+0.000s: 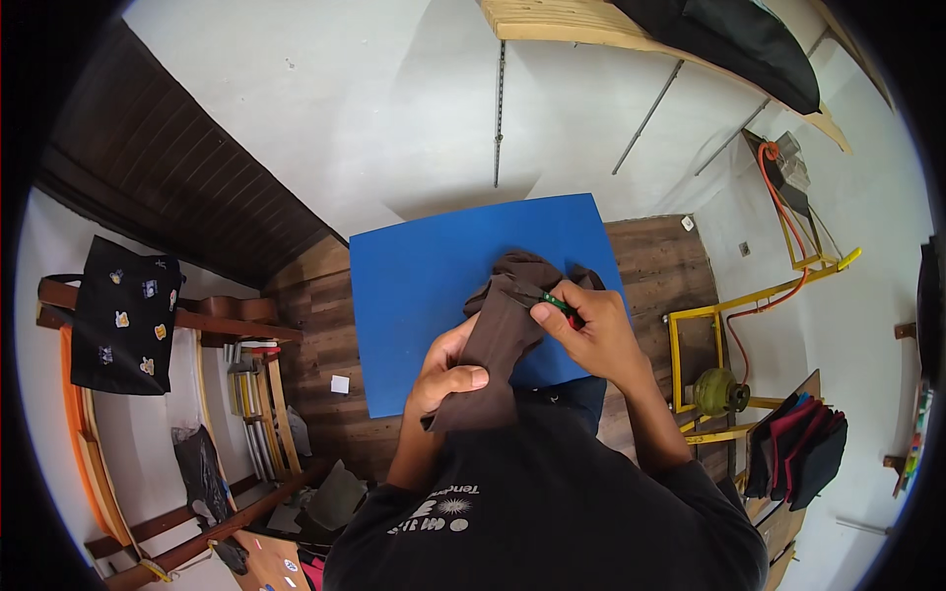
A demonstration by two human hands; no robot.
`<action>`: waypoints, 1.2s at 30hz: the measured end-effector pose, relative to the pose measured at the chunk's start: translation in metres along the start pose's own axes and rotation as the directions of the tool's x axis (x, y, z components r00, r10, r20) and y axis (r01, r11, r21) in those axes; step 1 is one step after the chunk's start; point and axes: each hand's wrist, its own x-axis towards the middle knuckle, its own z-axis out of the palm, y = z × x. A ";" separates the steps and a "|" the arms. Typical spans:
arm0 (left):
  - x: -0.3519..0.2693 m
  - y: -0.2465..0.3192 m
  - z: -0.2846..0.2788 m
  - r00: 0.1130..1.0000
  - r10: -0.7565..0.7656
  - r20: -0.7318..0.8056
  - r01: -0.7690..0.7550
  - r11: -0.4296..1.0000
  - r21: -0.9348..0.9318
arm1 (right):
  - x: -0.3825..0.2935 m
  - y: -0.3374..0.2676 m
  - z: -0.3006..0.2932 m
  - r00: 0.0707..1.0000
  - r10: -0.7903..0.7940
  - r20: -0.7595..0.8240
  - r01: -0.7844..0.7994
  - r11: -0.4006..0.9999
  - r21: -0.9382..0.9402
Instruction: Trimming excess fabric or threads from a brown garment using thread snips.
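A piece of brown cloth [497,332], perhaps a garment, is folded into a long band in front of my chest. My left hand [447,373] grips its lower part, thumb on top and fingers behind. Between the thumb and fingers of my right hand [595,329] is a small hand tool [556,301] with a green and red handle. Its dark metal end reaches the cloth near the upper fold; the exact kind of tip is hard to make out. The rest of the cloth lies bunched on the blue tabletop [414,310].
A yellow metal frame [695,314] with a green gas cylinder [713,391] and orange hose stands at right. A wooden shelf [569,28] juts from the wall ahead. At left are a black bag [129,318] and a wooden rack [284,414].
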 end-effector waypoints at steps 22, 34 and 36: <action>0.011 0.004 0.004 1.000 -0.002 0.021 0.002 1.000 -0.012 | -0.007 0.002 0.002 0.993 -0.116 0.029 0.116 0.993 0.000; 0.020 0.007 0.006 0.998 0.061 0.030 -0.060 0.997 -0.051 | -0.006 -0.003 -0.002 0.969 -0.195 0.153 0.182 0.978 0.098; 0.022 0.006 0.005 0.997 0.072 0.023 -0.070 0.995 -0.067 | -0.006 -0.004 -0.002 0.971 -0.208 0.119 0.197 0.975 0.099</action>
